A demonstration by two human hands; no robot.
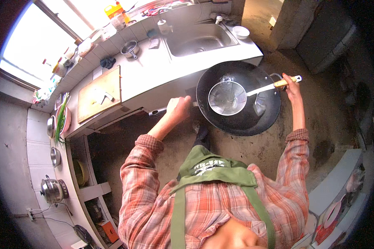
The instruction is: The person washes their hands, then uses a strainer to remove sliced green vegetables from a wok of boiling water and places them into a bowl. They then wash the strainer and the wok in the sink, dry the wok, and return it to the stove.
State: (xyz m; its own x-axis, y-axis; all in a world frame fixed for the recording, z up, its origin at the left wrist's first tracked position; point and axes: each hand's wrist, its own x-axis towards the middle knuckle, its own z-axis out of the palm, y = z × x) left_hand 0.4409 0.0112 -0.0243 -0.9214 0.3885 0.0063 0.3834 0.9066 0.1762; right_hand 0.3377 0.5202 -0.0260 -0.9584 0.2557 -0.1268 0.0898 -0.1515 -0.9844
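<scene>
A large black wok is held out in front of me, over the floor beside the counter. My left hand is closed around its long handle, whose end sticks out behind the fist. My right hand grips the wooden-grip handle of a wire mesh skimmer, at the wok's loop handle on the far right. The skimmer's round basket lies across the inside of the wok. Whether my right fingers also hold the loop handle is hard to tell.
Ahead is the white counter with a steel sink, a white bowl and a small pan. Left are a cutting board bearing a knife, green onions in a pink basin and an electric pot.
</scene>
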